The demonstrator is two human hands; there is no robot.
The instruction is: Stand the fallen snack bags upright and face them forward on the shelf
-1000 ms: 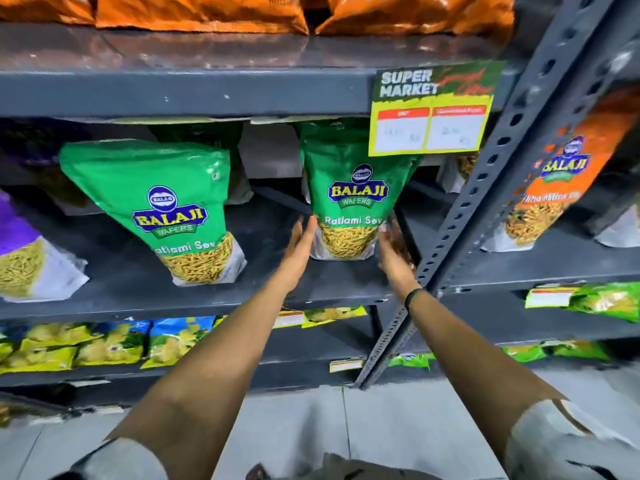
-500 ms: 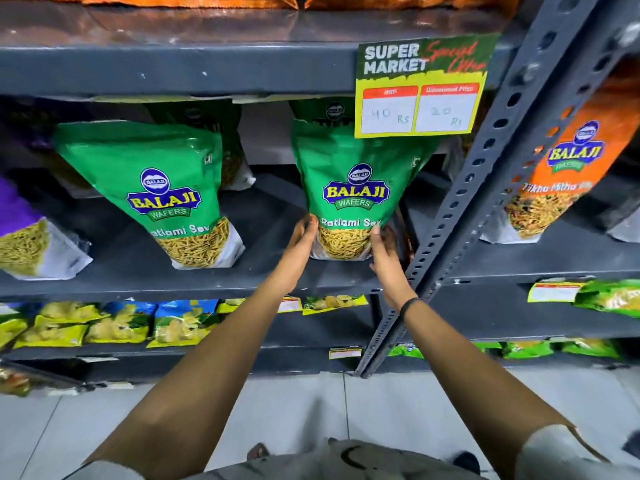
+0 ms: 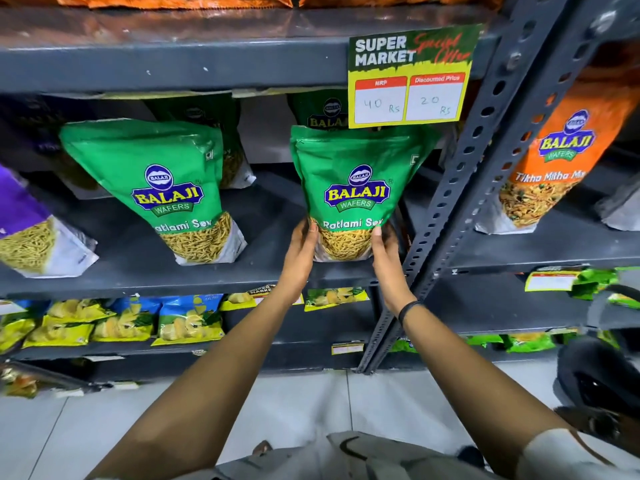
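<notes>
A green Balaji Ratlami Sev bag (image 3: 356,174) stands upright, label forward, near the front edge of the grey middle shelf (image 3: 145,282). My left hand (image 3: 300,252) presses its lower left side and my right hand (image 3: 386,258) its lower right side, thumbs on the front. Another green bag (image 3: 322,110) stands behind it, mostly hidden. To the left, a second green Ratlami Sev bag (image 3: 166,181) stands leaning, label forward, with another bag (image 3: 228,147) behind it.
A yellow price sign (image 3: 412,81) hangs from the shelf above, over the held bag's top. A perforated grey upright (image 3: 460,174) stands just right of my right hand. An orange bag (image 3: 554,161) sits in the right bay, a purple bag (image 3: 24,223) far left, and several chip packs (image 3: 121,320) below.
Both hands moved from beside the bag's base to gripping its lower sides. The bag has come forward toward the shelf's front edge and stands straighter.
</notes>
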